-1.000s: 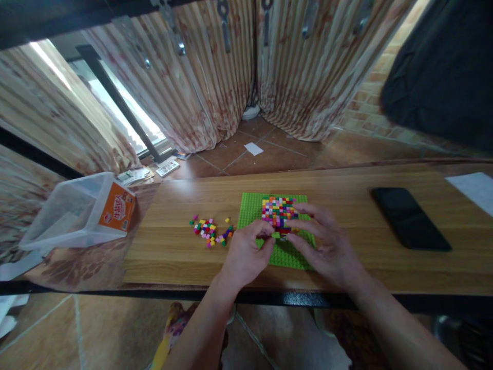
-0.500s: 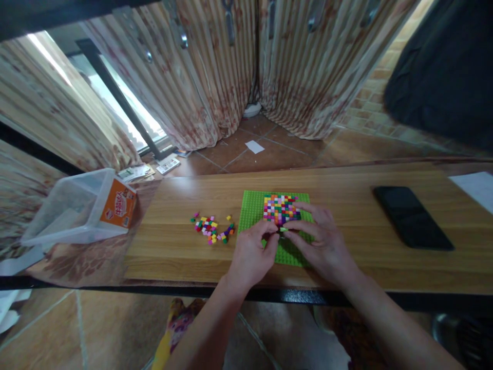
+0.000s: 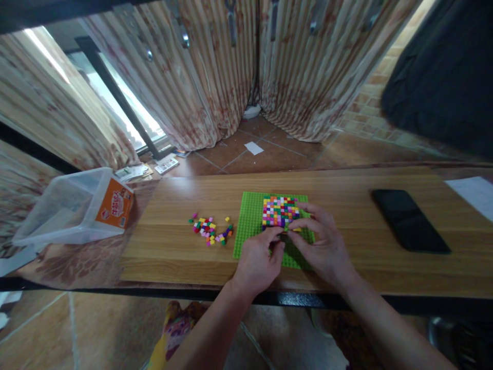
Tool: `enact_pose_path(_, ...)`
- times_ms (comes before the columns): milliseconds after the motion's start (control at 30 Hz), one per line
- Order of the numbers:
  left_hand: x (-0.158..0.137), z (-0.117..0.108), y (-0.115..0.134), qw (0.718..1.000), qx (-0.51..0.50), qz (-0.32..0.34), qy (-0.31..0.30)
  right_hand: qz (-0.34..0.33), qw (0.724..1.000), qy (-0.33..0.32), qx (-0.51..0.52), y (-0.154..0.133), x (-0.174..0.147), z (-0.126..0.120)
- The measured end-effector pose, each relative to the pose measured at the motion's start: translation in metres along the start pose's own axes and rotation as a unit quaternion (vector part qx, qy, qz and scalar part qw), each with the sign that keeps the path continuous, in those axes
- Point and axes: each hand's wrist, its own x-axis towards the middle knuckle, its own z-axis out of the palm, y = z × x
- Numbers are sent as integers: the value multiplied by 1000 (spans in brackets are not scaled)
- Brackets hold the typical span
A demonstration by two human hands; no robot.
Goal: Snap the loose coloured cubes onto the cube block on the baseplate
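Note:
A green studded baseplate (image 3: 250,216) lies on the wooden table, with a block of small multicoloured bricks (image 3: 279,209) pressed together on its upper right part. My left hand (image 3: 259,257) rests over the plate's lower middle, its index finger at the bottom edge of the brick block and the thumb curled beneath. From the right, my right hand (image 3: 321,241) reaches in with thumb and index fingertips close together at the same edge. Whatever sits between the fingertips is too small and covered to make out. Left of the plate lies a loose scatter of bricks (image 3: 210,229).
A black phone (image 3: 410,220) lies on the right of the table (image 3: 165,205), with white paper (image 3: 472,192) beyond it. At the left stands a clear plastic bin (image 3: 65,205) with an orange label. A black bar (image 3: 285,297) runs along the near edge.
My left hand has shifted slightly right and down, uncovering more of the baseplate and the brick block's lower left corner. My right hand stays nearly in place, its fingertips at the block's lower edge.

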Motion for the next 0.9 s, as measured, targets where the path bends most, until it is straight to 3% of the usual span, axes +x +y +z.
enact_pose_path(167,0,1,0,1000,9,3,-3,35,999,3,18,-2,2,-3)
enact_pose_path(900,-5,7,-1,997,74,29,-1,69,997,31,26,-11,-3,15)
